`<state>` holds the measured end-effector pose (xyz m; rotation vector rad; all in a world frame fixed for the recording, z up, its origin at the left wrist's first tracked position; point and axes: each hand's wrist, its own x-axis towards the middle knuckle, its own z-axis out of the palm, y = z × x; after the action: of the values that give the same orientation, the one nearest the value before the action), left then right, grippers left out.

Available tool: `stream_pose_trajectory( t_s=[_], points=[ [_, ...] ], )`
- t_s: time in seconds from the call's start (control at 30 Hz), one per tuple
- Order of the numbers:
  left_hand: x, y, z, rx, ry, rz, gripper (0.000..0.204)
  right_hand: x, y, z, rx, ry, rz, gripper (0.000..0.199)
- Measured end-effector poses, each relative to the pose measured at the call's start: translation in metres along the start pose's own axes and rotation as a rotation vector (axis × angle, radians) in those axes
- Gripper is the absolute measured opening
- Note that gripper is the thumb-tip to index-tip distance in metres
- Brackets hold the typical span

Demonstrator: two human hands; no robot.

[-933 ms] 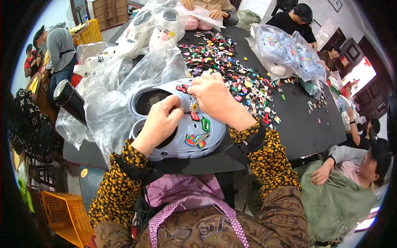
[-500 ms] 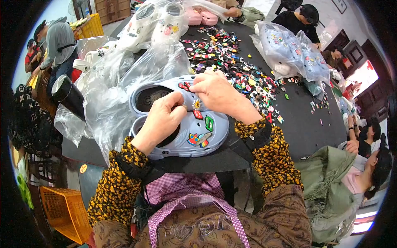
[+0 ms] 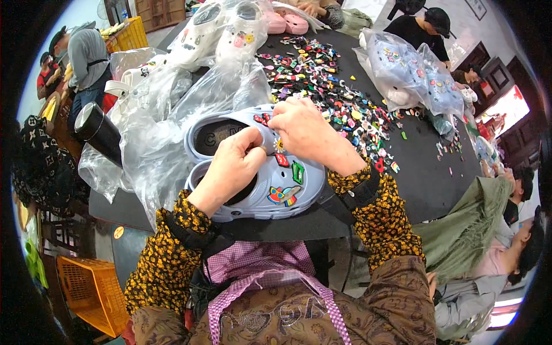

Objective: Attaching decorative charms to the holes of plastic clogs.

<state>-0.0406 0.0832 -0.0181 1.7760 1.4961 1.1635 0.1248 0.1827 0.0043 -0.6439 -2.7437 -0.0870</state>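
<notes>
Two light blue clogs lie side by side in front of me, toes to the right. On the near clog [image 3: 270, 198] are several charms, among them a green one [image 3: 297, 172] and a rainbow-coloured one [image 3: 283, 196]. My left hand [image 3: 236, 167] is closed over the inner rim of the far clog [image 3: 195, 138], its fingertips hidden in the opening. My right hand [image 3: 310, 135] is closed against that clog's upper, thumb beside a red and black charm [image 3: 262, 119]. Whatever its fingertips pinch is hidden. A daisy charm [image 3: 279, 145] sits just below that hand.
Many loose charms [image 3: 351, 109] spread over the black table [image 3: 425, 190] beyond the clogs. Clear plastic bags [image 3: 155, 144] and white clogs [image 3: 241, 40] lie at the left; bagged blue clogs [image 3: 397, 66] lie far right. A black tumbler [image 3: 98, 129] leans left. Other people sit around.
Both hands keep nearly the same hold on the far clog. The whole view has shifted slightly. At the right, a person with a green shawl has moved.
</notes>
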Motion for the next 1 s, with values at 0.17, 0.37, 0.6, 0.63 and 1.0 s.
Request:
stream_pose_trajectory(
  t_s=[0.17,0.37,0.6,0.63,1.0],
  points=[
    [-0.004,-0.006,0.005,-0.04,0.044,0.022,0.017,-0.01,0.004,-0.006,0.081,0.121,0.05,0.02],
    [-0.006,-0.005,0.008,0.002,0.059,0.014,0.024,-0.03,-0.003,-0.038,0.329,0.321,0.076,0.018],
    [-0.018,0.014,0.001,0.296,0.352,0.296,0.028,-0.075,-0.042,-0.095,0.677,0.502,0.241,0.014],
    [-0.021,0.024,-0.002,0.3,0.359,0.293,0.028,-0.08,-0.039,-0.092,0.681,0.5,0.234,0.014],
    [-0.017,0.079,0.019,0.524,-0.207,0.599,0.018,-0.122,-0.03,-0.029,0.788,0.47,0.509,0.018]
  ],
)
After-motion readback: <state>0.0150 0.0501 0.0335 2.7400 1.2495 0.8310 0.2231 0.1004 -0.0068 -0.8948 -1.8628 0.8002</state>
